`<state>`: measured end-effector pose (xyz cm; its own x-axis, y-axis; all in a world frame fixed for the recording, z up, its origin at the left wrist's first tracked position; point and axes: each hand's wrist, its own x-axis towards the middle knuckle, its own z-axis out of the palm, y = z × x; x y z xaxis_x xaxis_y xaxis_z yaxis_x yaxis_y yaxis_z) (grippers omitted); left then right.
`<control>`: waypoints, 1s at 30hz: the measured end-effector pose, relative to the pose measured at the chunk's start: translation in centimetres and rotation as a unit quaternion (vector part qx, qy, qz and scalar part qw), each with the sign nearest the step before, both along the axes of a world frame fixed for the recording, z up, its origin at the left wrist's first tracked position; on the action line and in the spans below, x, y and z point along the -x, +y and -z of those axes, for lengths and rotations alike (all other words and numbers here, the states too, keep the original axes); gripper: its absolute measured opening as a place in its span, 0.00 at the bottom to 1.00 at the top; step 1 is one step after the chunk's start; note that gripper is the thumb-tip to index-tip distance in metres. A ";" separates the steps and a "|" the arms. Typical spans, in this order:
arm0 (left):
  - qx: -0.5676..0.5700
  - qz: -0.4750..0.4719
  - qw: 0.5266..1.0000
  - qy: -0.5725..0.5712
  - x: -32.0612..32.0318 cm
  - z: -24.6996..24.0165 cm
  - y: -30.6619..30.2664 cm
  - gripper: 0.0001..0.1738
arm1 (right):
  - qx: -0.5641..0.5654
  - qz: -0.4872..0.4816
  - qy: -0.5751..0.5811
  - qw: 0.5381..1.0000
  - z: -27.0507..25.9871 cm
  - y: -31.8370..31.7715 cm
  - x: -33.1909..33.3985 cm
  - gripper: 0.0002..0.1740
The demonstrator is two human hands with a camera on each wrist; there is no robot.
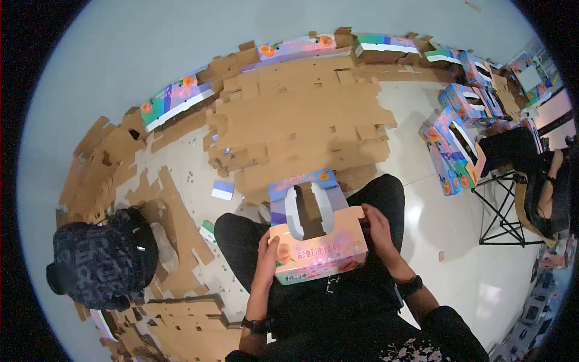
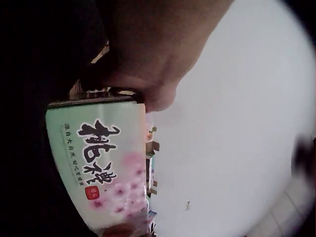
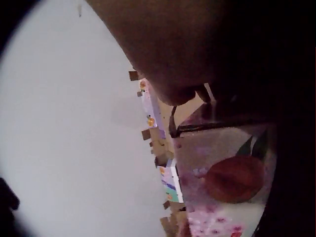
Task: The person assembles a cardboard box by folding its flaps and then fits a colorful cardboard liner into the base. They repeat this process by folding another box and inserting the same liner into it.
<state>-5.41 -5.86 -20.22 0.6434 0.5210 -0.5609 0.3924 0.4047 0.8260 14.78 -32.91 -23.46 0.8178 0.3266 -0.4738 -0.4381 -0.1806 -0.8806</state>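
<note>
Pink peach carton (image 1: 319, 253): my left hand (image 1: 264, 262) and right hand (image 1: 379, 232) grip its sides; squeezing too hard could bend it.

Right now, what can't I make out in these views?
Underside of the box: head view, hidden by its panels.
Right hand, several fingers: right wrist view, dark shadow.
Seated person, partly: head view, cut off by right edge.
Floor scraps: head view, too small to identify.

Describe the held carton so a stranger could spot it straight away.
Find the black trousers at lower centre of the head view. Between the wearer's left hand and right hand is a peach-printed carton. Unlike the cartons at right, it is in those hands.
</note>
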 end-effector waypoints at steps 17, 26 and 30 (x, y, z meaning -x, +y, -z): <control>0.022 -0.020 1.000 -0.004 -0.7 2.3 0.8 0.21 | 0.153 -0.089 -0.175 0.969 1.0 2.2 1.2 0.19; -0.245 0.087 0.966 0.009 -0.2 5.9 2.0 0.21 | 0.192 -0.102 -0.210 0.953 1.4 2.9 1.3 0.16; -0.286 0.062 0.955 0.054 -0.4 3.8 1.5 0.23 | 0.170 -0.086 -0.186 0.964 2.1 2.6 1.2 0.16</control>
